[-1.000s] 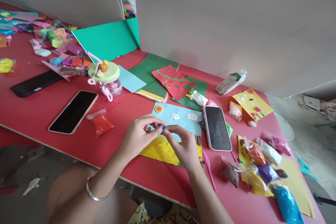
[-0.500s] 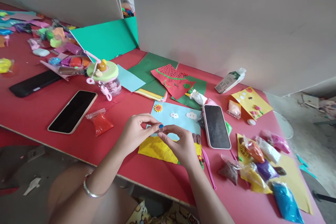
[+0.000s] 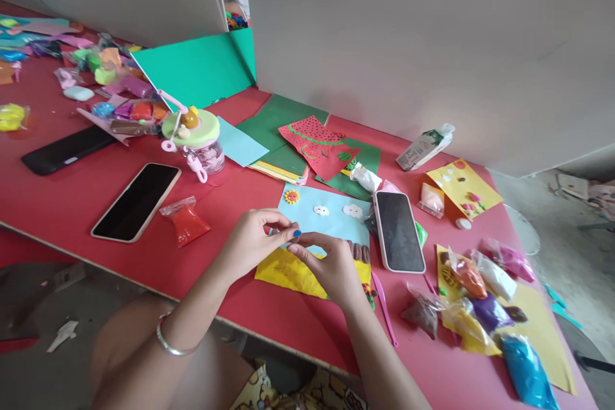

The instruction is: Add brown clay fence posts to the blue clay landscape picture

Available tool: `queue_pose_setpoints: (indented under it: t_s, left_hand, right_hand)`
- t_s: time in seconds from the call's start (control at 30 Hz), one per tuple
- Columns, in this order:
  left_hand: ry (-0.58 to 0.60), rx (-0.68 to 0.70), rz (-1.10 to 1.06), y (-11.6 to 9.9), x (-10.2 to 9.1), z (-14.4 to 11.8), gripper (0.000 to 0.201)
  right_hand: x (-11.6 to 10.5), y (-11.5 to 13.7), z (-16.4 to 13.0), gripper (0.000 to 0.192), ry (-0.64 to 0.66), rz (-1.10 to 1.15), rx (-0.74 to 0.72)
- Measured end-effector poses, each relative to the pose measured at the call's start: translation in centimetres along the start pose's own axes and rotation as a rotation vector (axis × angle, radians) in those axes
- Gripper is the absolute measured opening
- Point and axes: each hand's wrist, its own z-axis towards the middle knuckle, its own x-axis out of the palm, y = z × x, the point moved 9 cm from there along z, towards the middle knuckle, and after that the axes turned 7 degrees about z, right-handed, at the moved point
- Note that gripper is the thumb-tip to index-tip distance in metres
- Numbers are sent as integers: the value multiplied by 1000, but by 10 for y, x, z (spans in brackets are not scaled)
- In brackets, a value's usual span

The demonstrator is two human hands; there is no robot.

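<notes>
My left hand (image 3: 252, 242) and my right hand (image 3: 331, 267) meet fingertip to fingertip just above the near edge of a light blue card (image 3: 331, 221). Together they pinch a small bit of clay, mostly hidden by the fingers. The card carries a clay sun (image 3: 291, 196) and two white clouds (image 3: 353, 210). A yellow clay band (image 3: 286, 272) runs along its lower edge under my hands. Small brown clay pieces (image 3: 358, 250) sit by my right hand. A silver bangle is on my left wrist.
On the red table (image 3: 72, 205) lie a white-cased phone (image 3: 398, 230), a second phone (image 3: 137, 202) and a black one (image 3: 65, 149). A red clay bag (image 3: 186, 223), a green-lidded jar (image 3: 192, 138), paper sheets (image 3: 283, 134), several clay bags (image 3: 480, 301) and a white partition (image 3: 408, 45) surround the card.
My fingertips have stayed together over the card and shifted only slightly; the right fingers curl a little lower. Nothing else on the table has moved.
</notes>
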Motion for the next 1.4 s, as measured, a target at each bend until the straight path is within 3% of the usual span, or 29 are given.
queue_pose_setpoints:
  t_s: [0.27,0.4,0.57,0.67,1.4]
  left_hand:
    - [23,-42,-8,4,-3,3,23]
    - [26,-76,47,18,-8,6,23]
    - [145,-118,150,42,7,10,24]
    - [155,-124,167,48,11,11,26]
    - [125,-139,210,52,11,5,23]
  right_hand:
    - [5,-11,1,25,28,63,72]
    - [4,-13,1,23,34,-71,97]
    - [-5,-15,2,22,-12,-253,68]
    - [-4,-15,1,23,-7,-271,41]
    - [0,-18,0,22,12,-313,31]
